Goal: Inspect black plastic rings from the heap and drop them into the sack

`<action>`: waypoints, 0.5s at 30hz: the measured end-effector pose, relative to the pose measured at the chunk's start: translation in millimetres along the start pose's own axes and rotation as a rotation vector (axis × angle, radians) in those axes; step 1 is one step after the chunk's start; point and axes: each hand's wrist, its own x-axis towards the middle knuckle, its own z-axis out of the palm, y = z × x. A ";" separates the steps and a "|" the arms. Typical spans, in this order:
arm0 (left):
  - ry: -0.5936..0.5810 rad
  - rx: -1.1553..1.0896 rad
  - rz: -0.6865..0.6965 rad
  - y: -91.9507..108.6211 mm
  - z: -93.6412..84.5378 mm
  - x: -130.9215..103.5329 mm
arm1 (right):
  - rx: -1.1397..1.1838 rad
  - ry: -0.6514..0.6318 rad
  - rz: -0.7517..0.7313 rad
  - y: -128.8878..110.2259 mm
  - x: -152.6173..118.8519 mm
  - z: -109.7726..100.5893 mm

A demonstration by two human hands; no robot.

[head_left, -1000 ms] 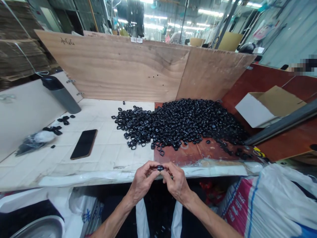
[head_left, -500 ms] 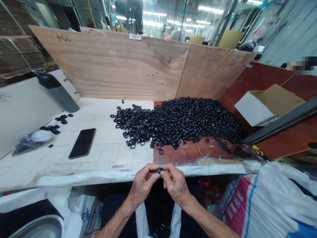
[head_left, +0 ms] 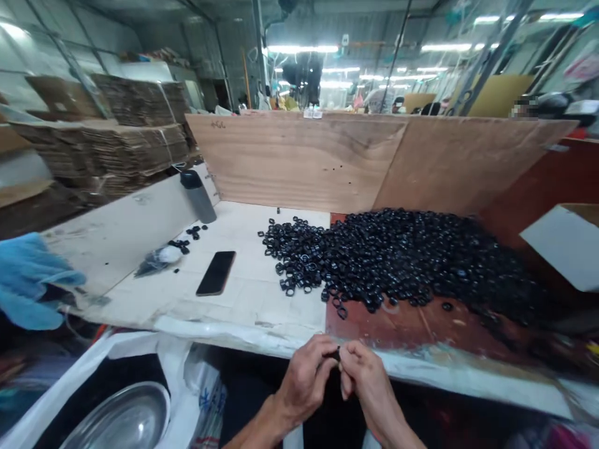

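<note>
In front of the table's near edge, my left hand (head_left: 305, 379) and my right hand (head_left: 369, 381) meet with fingertips pinched. Between them is a small black ring (head_left: 337, 353), mostly covered by the fingers. Both hands appear to grip it. Beyond them a large heap of similar black rings (head_left: 397, 259) spreads across the reddish-brown board and onto the pale table covering (head_left: 262, 305). A few rings lie loose at the heap's near edge.
A phone (head_left: 216, 273), a plastic bag of dark pieces (head_left: 158, 260) and a grey bottle (head_left: 200, 201) stand or lie at the left. Plywood (head_left: 290, 162) walls the back. A metal basin (head_left: 126, 418) sits low left; a white box (head_left: 564, 246) is at right.
The camera view has swung left, so the table things appear further right. Both hands still pinch the small black ring, now turned and more hidden by the fingers.
</note>
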 end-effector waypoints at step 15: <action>-0.153 -0.355 -0.374 25.9 -13.0 23.8 | -0.242 0.006 -0.239 0.0 -15.8 -12.3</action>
